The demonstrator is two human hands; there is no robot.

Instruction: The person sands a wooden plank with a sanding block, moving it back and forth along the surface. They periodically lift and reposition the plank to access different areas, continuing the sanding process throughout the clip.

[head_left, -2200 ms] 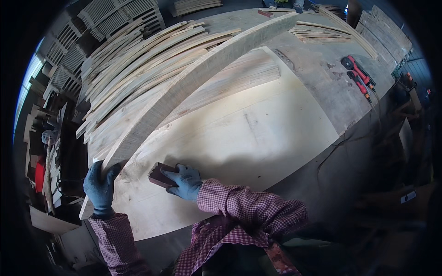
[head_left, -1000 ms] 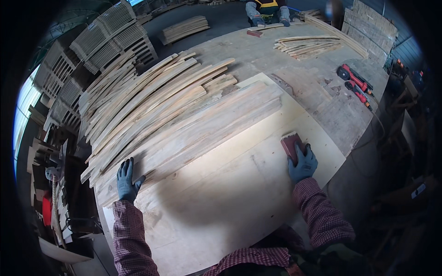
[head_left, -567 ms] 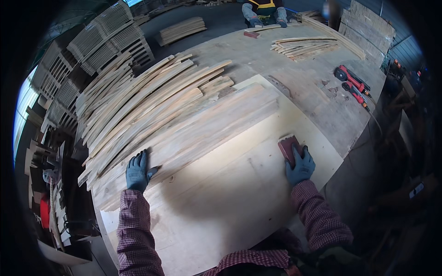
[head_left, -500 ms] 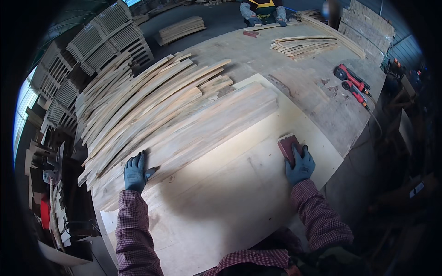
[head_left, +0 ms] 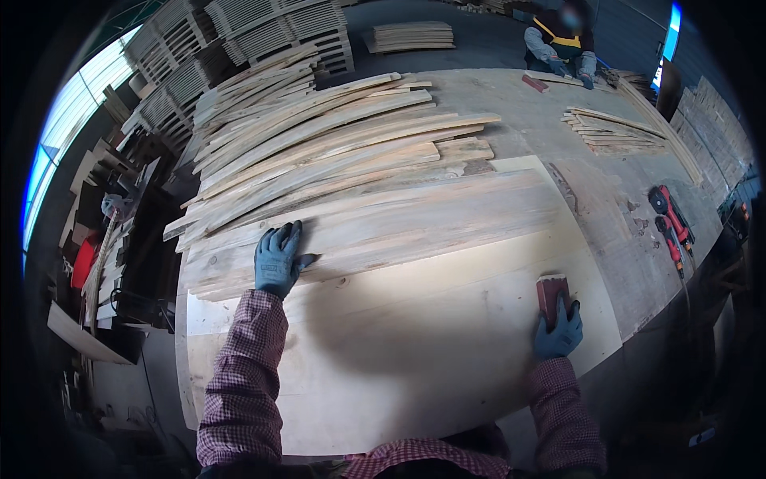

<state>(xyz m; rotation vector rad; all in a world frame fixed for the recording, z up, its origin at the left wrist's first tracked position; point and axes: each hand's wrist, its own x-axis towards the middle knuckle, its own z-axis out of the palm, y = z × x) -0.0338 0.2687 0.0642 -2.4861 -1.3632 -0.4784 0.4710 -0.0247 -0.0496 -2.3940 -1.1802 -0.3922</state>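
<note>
My left hand (head_left: pixel 279 259), in a blue work glove, lies open on long, pale, thin wooden boards (head_left: pixel 415 211) set side by side, near their left end. Its fingers point away from me and the thumb is spread to the right. In my right hand (head_left: pixel 558 331), gloved alike, is a reddish-brown sanding block (head_left: pixel 551 295) with a pale far edge. The fingers grip its near end. Block and hand are over the right part of a large pale wooden sheet (head_left: pixel 399 343), apart from the boards. My shadow covers the middle of the sheet.
Loose wooden strips (head_left: pixel 327 144) are piled beyond the boards. Two red power tools (head_left: pixel 672 227) lie at the table's right side. Farther off are a small stack of strips (head_left: pixel 614 132), another sanding block (head_left: pixel 535 83) and a co-worker (head_left: pixel 561 44). Stacked slatted wood (head_left: pixel 279 32) stands behind.
The view has turned, so the table and the strips sit farther right and are rotated in the picture. My left hand stays on the boards, and my right hand keeps hold of the sanding block.
</note>
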